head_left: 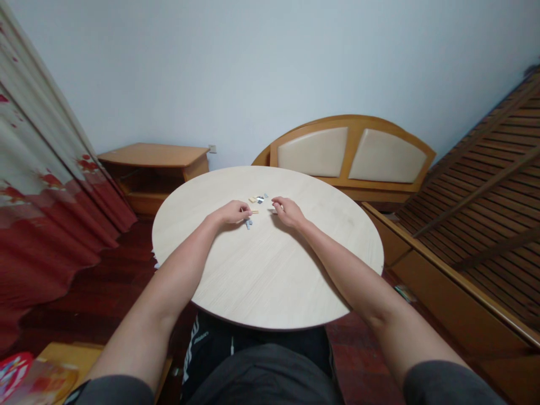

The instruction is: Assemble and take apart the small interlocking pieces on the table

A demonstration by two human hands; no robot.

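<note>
Both of my hands are over the round pale table [270,281]. My left hand [233,212] pinches a thin, tan, stick-like piece [255,212] that points to the right. Just below those fingers lie several small blue-grey pieces [248,224]. Across a short gap, my right hand [289,212] has its fingers curled and closed on a small pale grey piece [270,210], partly hidden by the fingertips. Beyond and between the hands sit small tan pieces [252,199], a dark piece [260,201] and a grey piece [266,196]. Their exact kind is too small to tell.
A wooden cabinet [156,154] stands behind the table at left, beside a red and cream curtain [63,225]. A padded headboard [352,152] leans at the back wall. Slatted wood [476,185] and a bed-frame rail [447,275] are at right.
</note>
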